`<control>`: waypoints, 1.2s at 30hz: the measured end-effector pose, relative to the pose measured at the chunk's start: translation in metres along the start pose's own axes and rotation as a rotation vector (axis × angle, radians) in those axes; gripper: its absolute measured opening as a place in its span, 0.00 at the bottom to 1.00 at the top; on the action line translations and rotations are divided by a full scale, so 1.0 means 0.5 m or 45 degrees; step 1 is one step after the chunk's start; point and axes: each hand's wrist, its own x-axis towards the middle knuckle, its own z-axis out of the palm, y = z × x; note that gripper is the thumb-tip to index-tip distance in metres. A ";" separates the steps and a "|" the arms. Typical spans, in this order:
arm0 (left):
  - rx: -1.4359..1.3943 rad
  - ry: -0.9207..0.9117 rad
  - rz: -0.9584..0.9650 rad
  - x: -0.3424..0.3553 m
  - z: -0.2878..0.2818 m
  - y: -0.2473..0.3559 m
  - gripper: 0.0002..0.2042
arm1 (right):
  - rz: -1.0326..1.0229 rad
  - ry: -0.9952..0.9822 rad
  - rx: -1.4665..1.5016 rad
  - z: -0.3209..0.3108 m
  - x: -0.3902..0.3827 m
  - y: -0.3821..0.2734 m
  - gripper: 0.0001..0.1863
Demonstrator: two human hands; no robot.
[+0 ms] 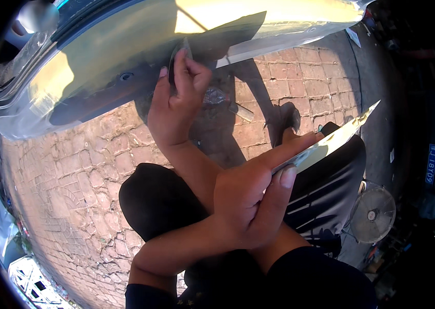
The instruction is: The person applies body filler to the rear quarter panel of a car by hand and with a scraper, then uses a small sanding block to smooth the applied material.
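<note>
Left hand: gripping flat plate, thumb on top, probably to steady it.
Flat plate: tilted above the thigh, presumably for easy reach.
Forearms: crossed, left over right.
Right hand: pinching small scraper, likely for fine control.
Yellow-patched panel: at scraper tip; contact unclear.

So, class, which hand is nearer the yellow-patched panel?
Right. The right hand is at the panel, pinching a blade; the left hand is farther back, gripping a sheet.
</note>
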 end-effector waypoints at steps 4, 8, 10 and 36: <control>0.062 0.013 0.047 0.008 0.004 -0.012 0.19 | -0.087 -0.330 0.002 -0.101 0.015 0.011 0.21; 0.031 0.090 0.114 0.022 0.037 -0.037 0.17 | 0.350 0.028 0.270 -0.268 0.214 0.126 0.17; -0.006 0.137 0.164 0.021 0.052 -0.039 0.17 | 0.523 0.127 0.470 -0.327 0.313 0.183 0.17; 0.039 0.211 -0.173 0.083 -0.012 -0.063 0.14 | 0.804 -0.531 1.446 -0.566 0.402 0.061 0.17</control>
